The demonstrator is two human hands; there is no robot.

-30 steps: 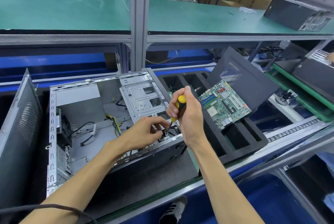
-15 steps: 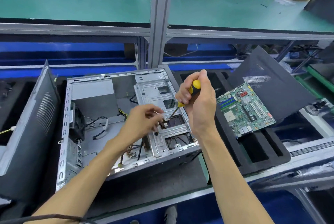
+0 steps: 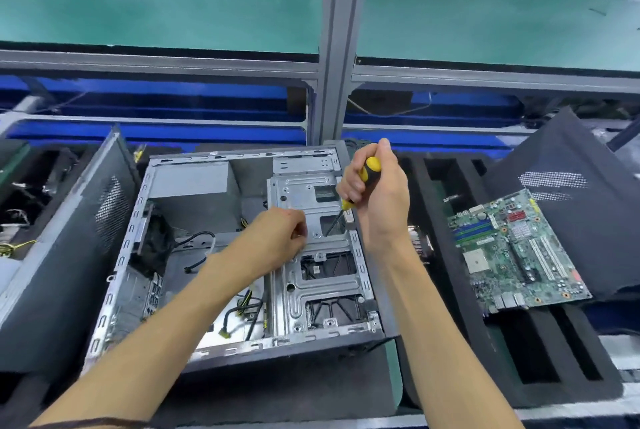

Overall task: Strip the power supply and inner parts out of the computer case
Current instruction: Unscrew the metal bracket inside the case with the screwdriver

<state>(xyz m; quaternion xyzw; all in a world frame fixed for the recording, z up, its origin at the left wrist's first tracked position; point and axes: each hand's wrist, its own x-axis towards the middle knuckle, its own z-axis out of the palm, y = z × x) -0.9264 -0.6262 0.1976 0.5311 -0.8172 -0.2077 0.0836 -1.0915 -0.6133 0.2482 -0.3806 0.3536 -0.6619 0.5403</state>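
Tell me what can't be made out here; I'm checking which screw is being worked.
- Screwdriver tip, head view: blurred and dark against the drive cage; the screw itself is not visible.
- Left hand fingertips: curled under the hand, so what they pinch, if anything, is hidden.
- Motherboard markings: too small to read.

The scene was viewed from one head-worn camera, faced forward and down, close above the opened computer case (image 3: 242, 255).

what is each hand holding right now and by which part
The right hand grips the screwdriver by its handle. The left hand has its fingers curled; whether it holds anything cannot be told.
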